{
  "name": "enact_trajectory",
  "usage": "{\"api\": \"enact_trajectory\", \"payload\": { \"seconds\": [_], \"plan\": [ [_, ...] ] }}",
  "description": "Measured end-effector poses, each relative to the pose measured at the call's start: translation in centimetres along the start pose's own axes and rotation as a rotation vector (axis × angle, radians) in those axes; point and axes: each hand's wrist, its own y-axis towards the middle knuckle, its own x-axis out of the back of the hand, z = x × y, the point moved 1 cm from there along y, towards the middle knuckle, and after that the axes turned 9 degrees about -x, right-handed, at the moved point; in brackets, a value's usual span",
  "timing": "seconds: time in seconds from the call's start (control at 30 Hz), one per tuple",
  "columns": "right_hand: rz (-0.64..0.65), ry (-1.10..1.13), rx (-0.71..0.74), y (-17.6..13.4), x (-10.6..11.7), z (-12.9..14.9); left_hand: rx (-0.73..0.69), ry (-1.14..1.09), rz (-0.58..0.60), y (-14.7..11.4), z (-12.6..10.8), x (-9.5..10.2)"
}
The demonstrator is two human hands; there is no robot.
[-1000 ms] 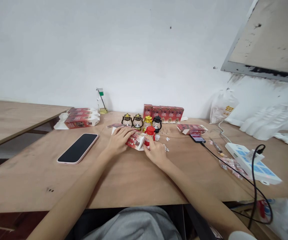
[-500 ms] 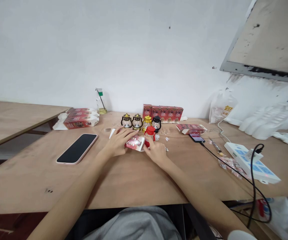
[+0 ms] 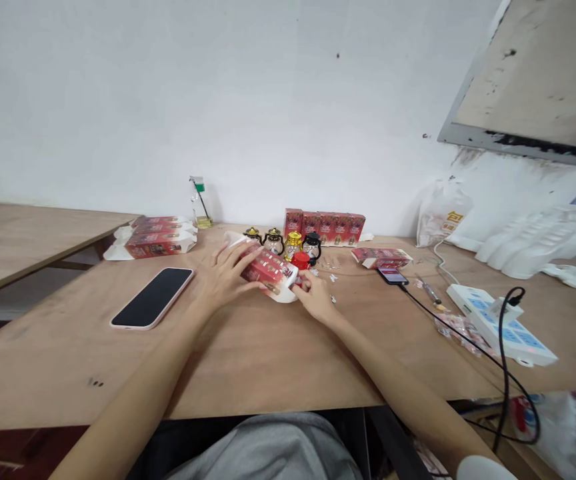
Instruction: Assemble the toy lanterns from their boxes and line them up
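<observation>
My left hand grips the left part of a red printed box, fingers over its top and thumb along the near side. White flaps stick out at both of the box's ends. At its right end, my right hand has its fingers closed at the white flap; the fingertips are partly hidden. Just behind that end stands a small red lantern, partly covered by the box. Behind the box is a row of small lanterns: two black-and-gold ones, a gold lantern and a black lantern.
Several closed red boxes stand against the wall. Open boxes lie at left, near a phone and a bottle. To the right are another box, a cabled phone and a power strip.
More of the red box now shows, tilted with its left end farther back. My left hand has shifted left along it, and my right hand has closed at the flap, away from the red lantern.
</observation>
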Motion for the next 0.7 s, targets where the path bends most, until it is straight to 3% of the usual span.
{"api": "enact_trajectory", "payload": {
  "seconds": [0.17, 0.4, 0.57, 0.7],
  "plan": [
    [0.168, 0.251, -0.164, 0.3, -0.5, -0.4, 0.058, -0.029, 0.007, -0.1, 0.0, 0.0],
    [0.443, 0.455, -0.246, -0.2, -1.6, -0.3, 0.09, -0.065, -0.035, 0.1, -0.5, 0.8],
    [0.457, 0.609, -0.309, -0.5, -1.8, 0.0, 0.195, -0.084, 0.018, -0.3, 0.4, 0.4],
    [0.481, 0.469, -0.359, -0.3, -1.7, 0.2, 0.225, -0.088, 0.153, -0.3, 0.6, -0.3]
  ]
}}
